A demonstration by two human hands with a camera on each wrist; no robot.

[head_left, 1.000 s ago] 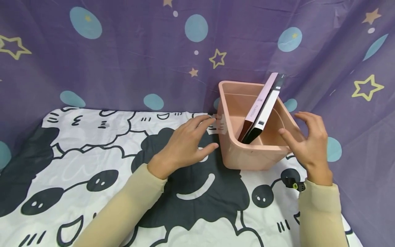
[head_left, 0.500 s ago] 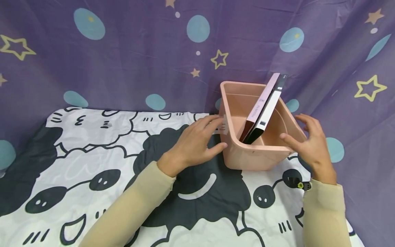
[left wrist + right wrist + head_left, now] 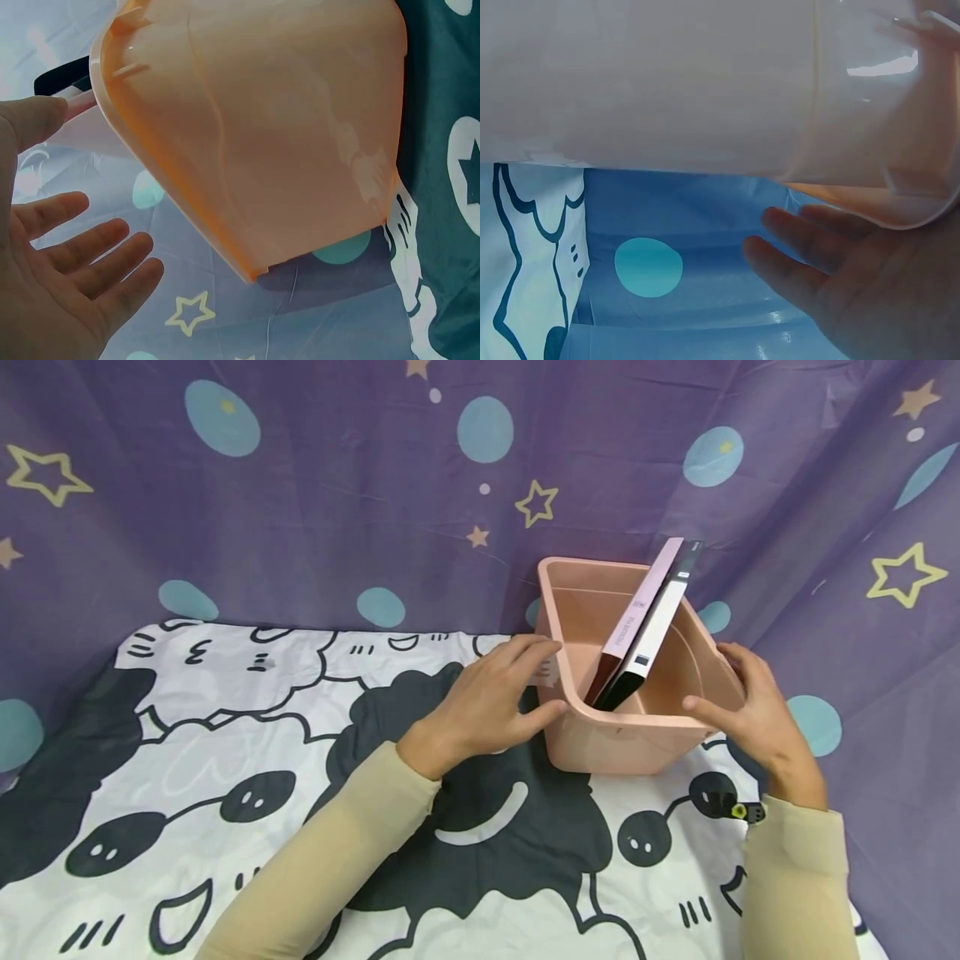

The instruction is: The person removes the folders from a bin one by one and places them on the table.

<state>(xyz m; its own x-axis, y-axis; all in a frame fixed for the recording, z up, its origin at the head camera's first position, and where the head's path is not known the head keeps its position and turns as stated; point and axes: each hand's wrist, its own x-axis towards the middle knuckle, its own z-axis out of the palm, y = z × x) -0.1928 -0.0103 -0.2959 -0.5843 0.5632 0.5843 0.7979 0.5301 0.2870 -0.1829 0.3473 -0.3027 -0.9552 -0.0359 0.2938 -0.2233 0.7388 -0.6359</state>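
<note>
A pink plastic bin (image 3: 615, 747) stands upright on the cloth, with two books leaning diagonally inside it. One has a pale pink spine (image 3: 637, 610); beside it lies a book with a white and black spine (image 3: 658, 625). Both rise above the far rim. My left hand (image 3: 487, 697) is at the bin's left side, fingers loosely spread and thumb by the front left corner. In the left wrist view its fingers (image 3: 112, 262) are straight beside the rim. My right hand (image 3: 757, 718) is at the right rim, thumb above the front right corner, fingers (image 3: 780, 270) relaxed outside and below the rim.
A black and white sheet with cartoon sheep (image 3: 315, 827) covers the surface. A purple curtain (image 3: 337, 502) with stars and blue ovals hangs close behind the bin and along the right side.
My left hand has moved right, up to the bin's left side. My right hand has edged closer to the right rim. The bin and books keep their place on the sheet.
</note>
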